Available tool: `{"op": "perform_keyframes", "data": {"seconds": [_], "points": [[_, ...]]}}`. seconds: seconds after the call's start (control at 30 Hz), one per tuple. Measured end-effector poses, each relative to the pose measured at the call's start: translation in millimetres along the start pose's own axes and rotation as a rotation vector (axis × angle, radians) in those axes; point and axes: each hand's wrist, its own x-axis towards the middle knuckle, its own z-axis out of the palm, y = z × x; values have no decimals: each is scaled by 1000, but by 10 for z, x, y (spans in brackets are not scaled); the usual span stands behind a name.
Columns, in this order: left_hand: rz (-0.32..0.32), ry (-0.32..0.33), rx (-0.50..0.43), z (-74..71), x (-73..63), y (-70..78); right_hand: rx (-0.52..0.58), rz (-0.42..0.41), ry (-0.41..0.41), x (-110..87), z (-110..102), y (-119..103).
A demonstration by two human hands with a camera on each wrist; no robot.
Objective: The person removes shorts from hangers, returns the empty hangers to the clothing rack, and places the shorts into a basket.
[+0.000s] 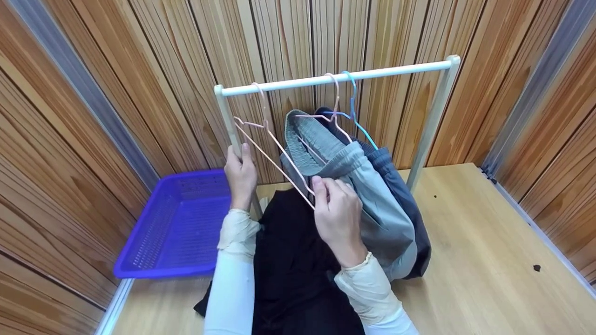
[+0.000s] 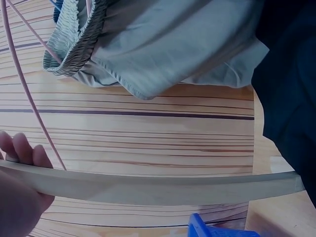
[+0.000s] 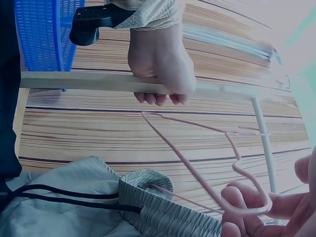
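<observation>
My left hand [image 1: 241,177] grips the left upright post [image 2: 148,188] of a clothes rack, fingers curled round it in the right wrist view. With my right hand [image 1: 339,216] I pinch the near end of a bare pink hanger [image 1: 284,151], whose hook sits on the white rail [image 1: 298,83] near its left end. Further right, grey elastic-waist shorts [image 1: 379,204] hang from a second pink hanger [image 1: 336,100]. Behind them is a dark garment [image 1: 419,242] on a blue hanger [image 1: 352,95]. Black cloth [image 1: 298,260] lies below and between my forearms.
A purple plastic basket [image 1: 135,260] stands on the left of the wooden tabletop [image 1: 465,260]. The rack's right post [image 1: 433,125] rises behind the hanging garments. Wood-patterned walls [image 1: 153,56] enclose the back and sides. A small dark speck [image 1: 537,268] lies at the right.
</observation>
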Motion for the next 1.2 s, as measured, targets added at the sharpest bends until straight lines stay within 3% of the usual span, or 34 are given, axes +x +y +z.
{"op": "perform_keyframes", "data": {"seconds": [0.47, 0.63, 0.97, 1.2], "points": [[41, -11, 63, -130, -131, -132, 134, -70, 20, -148, -38, 230], [19, -48, 38, -207, -186, -183, 151, -99, 53, -225, -9, 360], [7, -62, 8, -445, -308, -304, 95, -78, 38, -382, 39, 567], [10, -27, 44, -645, -382, -415, 57, -64, -4, -467, 89, 649]]}}
